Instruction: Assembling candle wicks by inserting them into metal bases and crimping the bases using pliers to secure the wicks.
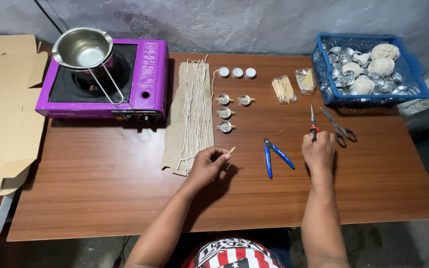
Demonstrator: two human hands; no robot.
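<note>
Left hand [207, 166] is pinching one small wooden stick [231, 150] over the worktop [100, 198]. Right hand [319, 151] is closing on one red-handled tool [313, 126]. Between the hands one pair of blue pliers [274, 156] is lying flat. Right of the tool, one pair of scissors [338, 126]. Farther off, four metal cups with sticks [225, 113], white wicks on cardboard [192, 114], then three white-filled cups [237, 73], two stick bundles [294, 84], one blue basket [418, 74], one purple stove [147, 74] carrying one steel pot [83, 48].

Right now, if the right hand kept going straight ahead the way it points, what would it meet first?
The right hand points away up the table, already on the red-handled tool. Beyond that, probably the small clear bag of sticks; depth is uncertain.
</note>
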